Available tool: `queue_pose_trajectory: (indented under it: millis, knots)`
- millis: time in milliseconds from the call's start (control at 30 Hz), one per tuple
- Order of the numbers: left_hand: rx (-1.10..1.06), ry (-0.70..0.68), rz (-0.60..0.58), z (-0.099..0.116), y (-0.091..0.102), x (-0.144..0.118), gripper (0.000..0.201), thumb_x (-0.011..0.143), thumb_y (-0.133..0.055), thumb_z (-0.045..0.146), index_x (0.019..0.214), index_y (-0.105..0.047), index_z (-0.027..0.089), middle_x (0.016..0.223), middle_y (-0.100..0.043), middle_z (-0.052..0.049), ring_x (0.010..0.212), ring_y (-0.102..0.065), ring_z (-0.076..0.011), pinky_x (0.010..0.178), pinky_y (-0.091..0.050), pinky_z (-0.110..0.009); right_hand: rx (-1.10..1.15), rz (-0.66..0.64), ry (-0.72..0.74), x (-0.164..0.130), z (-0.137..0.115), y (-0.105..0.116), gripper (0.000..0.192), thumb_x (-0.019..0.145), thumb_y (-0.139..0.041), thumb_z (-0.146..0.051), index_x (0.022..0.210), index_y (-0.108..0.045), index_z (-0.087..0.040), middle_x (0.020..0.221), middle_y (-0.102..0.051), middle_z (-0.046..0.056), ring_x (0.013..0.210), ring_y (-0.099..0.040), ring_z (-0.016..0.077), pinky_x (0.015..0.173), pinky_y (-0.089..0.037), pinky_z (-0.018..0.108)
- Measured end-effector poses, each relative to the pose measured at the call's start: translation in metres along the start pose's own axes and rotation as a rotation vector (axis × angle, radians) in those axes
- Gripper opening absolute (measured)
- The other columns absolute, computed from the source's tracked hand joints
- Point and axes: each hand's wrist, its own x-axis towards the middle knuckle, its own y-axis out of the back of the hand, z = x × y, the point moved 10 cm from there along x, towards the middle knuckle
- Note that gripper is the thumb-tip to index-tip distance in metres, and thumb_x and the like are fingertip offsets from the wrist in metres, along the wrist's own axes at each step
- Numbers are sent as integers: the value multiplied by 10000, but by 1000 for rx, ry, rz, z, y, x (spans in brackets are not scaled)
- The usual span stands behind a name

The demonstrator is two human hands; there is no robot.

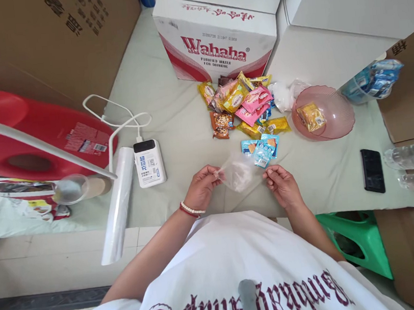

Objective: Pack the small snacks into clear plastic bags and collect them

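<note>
left hand [202, 185] pinches one edge of our clear plastic bag [237, 172]; right hand [282, 182] pinches the other | bag held above desk [174, 124], just before snack packets [246, 104]; pink bowl [323, 112] right

A white cardboard carton printed with red Wahaha lettering [217, 38] stands at the far side of the pale green cloth-covered surface [174, 124]; just in front of it lies a heap of small foil snack packets in yellow, pink, brown and blue [246, 109]; to the right of the heap sits a translucent pink plastic bowl [331, 122] with one yellow packet inside; a black phone [372, 170] lies flat nearer the right edge; on the left rest a white power bank with a white cable [149, 162], a roll of clear plastic bags [118, 206] and a large red plastic container [23, 132]; a green plastic stool [364, 242] stands below the surface edge.
</note>
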Motion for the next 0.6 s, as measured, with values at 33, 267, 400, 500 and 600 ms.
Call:
queue_pose_trajectory:
  millis: [33,267,400,500,600]
  knots:
    - [-36,22,5,-2,1,0,235,637,-849,283,697,-654,166,916,-713,-39,836,-687,-178,786,-528,-308,-7,5,7,-2,0,0,369,705,-897,-470,859,-690,-206,797,-676,4,587,-458,76,502,-348,205]
    - [-99,0,-123,0,-18,-3,98,569,-735,144,575,-638,157,898,-661,-48,948,-659,-214,898,-573,-393,-80,-82,-10,0,1,-31,514,799,-782,-606,1182,-683,-278,1191,-674,40,614,-506,74,468,-339,231]
    - [-36,-2,-167,-1,-23,-4,114,567,-728,148,542,-616,156,879,-644,-56,968,-636,-220,889,-575,-385,-108,-177,-61,7,0,-54,595,786,-768,-658,1225,-672,-268,1049,-686,23,528,-423,56,429,-230,232]
    - [28,-13,-152,-3,-19,-4,179,599,-768,196,565,-596,158,859,-619,-36,932,-645,-210,888,-572,-379,-216,-320,-79,6,6,-78,536,711,-850,-597,1070,-717,-222,742,-607,-37,495,-374,63,444,-229,232]
    - [68,-12,-97,-7,-12,-5,220,679,-783,321,735,-628,175,947,-634,-30,887,-674,-211,786,-566,-349,-302,-352,-30,7,11,-92,419,708,-851,-556,874,-717,-196,602,-511,-60,515,-370,76,487,-272,237]
